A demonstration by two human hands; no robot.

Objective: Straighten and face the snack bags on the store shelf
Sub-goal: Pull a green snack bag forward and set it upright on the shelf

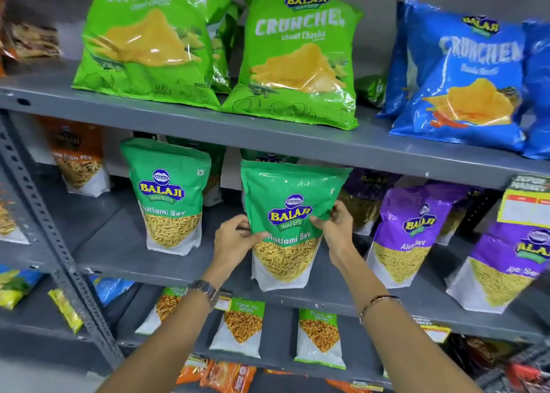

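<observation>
A green Ratlami Sev pouch (pixel 290 208) stands upright at the front edge of the middle shelf (pixel 184 276), label facing me. My left hand (pixel 235 240) grips its left side and my right hand (pixel 336 229) grips its right side. A second green Ratlami Sev pouch (pixel 168 190) stands upright to its left, set a little further back. More green pouches are partly hidden behind both.
Purple Aloo Sev pouches (pixel 407 229) stand to the right. Green (pixel 297 62) and blue Crunchem bags (pixel 464 77) lean on the shelf above. An orange mix pouch (pixel 79 160) sits at left. Chana Jor Garam packs (pixel 242 327) lie below. A slotted metal upright (pixel 50 229) runs at left.
</observation>
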